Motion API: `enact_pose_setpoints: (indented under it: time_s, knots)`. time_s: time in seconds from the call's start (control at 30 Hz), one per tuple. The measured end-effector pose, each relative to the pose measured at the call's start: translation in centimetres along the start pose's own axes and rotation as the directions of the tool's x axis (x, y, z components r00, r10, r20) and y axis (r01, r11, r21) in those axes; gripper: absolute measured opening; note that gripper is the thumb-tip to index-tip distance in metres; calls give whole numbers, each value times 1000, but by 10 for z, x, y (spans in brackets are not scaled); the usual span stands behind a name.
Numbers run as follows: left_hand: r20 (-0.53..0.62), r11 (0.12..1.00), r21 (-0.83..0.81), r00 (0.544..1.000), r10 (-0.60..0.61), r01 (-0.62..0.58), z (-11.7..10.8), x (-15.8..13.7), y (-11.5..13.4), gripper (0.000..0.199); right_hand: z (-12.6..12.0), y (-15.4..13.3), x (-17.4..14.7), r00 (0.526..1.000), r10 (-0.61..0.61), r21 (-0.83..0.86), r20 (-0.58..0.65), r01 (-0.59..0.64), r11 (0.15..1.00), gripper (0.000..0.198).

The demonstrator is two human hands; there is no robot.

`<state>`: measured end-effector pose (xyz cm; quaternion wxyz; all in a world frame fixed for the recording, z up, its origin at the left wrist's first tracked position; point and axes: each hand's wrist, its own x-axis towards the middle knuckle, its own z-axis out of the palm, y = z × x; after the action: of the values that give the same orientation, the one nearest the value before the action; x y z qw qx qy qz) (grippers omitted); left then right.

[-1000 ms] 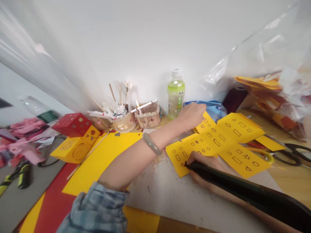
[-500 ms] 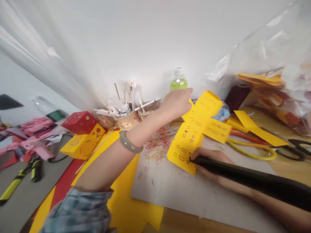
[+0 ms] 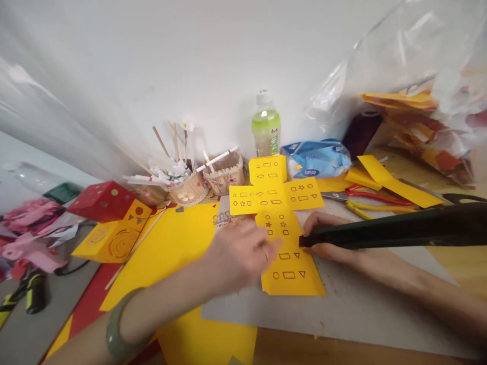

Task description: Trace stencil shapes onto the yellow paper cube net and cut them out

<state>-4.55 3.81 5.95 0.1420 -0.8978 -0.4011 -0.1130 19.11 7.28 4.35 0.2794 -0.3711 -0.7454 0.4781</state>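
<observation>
Pinching a black tool [image 3: 399, 225] in a narrow grip, the right hand [image 3: 329, 233] is pointing its tip at the right edge of the yellow card [image 3: 266, 195]; whether the tip is touching cannot be told. The left hand [image 3: 243, 253] is blurring over the card's left edge, so its grip cannot be told. The card, cross-shaped and marked with drawn outlines, is lying unfolded, mostly on a grey board [image 3: 236, 309]. A yellow sheet [image 3: 171, 238] is spreading to the left. Beyond the card, a bottle [image 3: 265, 126] is standing upright, with a blue pack [image 3: 319, 159] lying to its right and two baskets [image 3: 190, 188] [image 3: 226, 175] sitting to its left. Farther left, a red box [image 3: 101, 200] is resting on a yellow box [image 3: 110, 235].
</observation>
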Motion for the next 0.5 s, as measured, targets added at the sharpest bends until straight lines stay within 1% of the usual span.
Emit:
enact_pose_setpoints:
  time_s: [0.03, 0.07, 0.13, 0.23, 0.37, 0.5]
  knots:
    - [-50, 964, -142, 975, 217, -222, 2, -8, 8, 24, 0, 2, 0, 1000, -3, 3, -1, 3, 1000, 16]
    - [-106, 918, -220, 943, 315, -331, 5, -15, 15, 23, 1, 4, 0, 1000, -7, 1, -7, 7, 1000, 15]
    - [-142, 883, -215, 908, 394, -417, 11, -26, 25, 27, 1, 6, 0, 1000, -10, -13, -29, 9, 1000, 13]
    - [-134, 902, -135, 909, 394, -411, 19, -34, 34, 30, 1, 0, 1, 996, -19, -27, -87, 17, 1000, 13]
    - [-106, 928, -42, 925, 365, -371, 27, -25, 40, 26, -5, -17, 1, 979, -14, -76, -205, -2, 997, 18]
    - [-98, 947, -14, 943, 318, -321, 31, -8, 44, 15, -11, -22, -2, 977, -7, -144, -214, -25, 989, 16]
